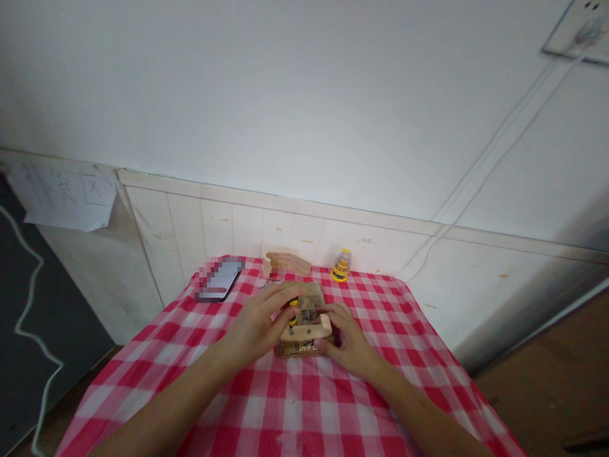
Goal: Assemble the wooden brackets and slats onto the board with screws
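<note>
My left hand point(264, 318) pinches a small yellow-and-black screwdriver point(293, 312) between thumb and fingers. Its handle stands roughly upright over the left part of a light wooden piece point(304, 332) with an upturned right end. Two dark screws or holes show on the wood's near face; whether the tip sits in one is hidden. At the wood's right end, my right hand point(351, 341) grips it between thumb and fingers. The wood rests on a brown cardboard box point(311, 298) with dark print and shiny tape, partly covered by both hands.
A second curved wooden piece point(288, 263) stands at the table's back edge. Right of it is a yellow screwdriver-set case point(341, 266) with a clear top. A phone point(221, 279) lies at back left. The red-and-white checked tablecloth point(304, 412) reaches the wall point(285, 114).
</note>
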Demonstrator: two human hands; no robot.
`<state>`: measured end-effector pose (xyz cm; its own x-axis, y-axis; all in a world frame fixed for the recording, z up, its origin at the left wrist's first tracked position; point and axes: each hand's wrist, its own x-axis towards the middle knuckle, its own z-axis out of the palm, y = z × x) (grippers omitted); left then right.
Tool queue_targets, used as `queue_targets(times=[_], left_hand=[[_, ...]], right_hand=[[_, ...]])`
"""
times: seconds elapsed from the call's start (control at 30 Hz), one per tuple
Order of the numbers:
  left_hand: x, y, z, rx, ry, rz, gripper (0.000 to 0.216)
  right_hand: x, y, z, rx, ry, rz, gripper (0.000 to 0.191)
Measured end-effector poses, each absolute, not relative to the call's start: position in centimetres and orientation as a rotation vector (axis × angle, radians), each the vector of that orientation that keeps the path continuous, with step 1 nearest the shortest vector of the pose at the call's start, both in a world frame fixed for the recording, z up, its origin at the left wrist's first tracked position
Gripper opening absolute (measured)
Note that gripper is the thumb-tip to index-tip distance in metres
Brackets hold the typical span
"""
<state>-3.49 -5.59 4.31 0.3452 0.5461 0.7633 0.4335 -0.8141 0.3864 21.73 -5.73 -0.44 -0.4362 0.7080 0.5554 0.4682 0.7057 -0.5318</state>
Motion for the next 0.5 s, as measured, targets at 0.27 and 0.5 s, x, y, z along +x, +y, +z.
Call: queue_targets(times=[0.27,0.5], left_hand=[[-3.5,-5.4,3.0,2.249,1.009,1.254,0.046],[-3.5,-5.5,3.0,2.390,0.846,1.154,0.034]], right_hand=[[21.7,-5.6,-0.6,-0.901,-2.100,0.425,0.035],[21.6,-5.8,-0.3,-0.898,-2.094,0.421,0.030]])
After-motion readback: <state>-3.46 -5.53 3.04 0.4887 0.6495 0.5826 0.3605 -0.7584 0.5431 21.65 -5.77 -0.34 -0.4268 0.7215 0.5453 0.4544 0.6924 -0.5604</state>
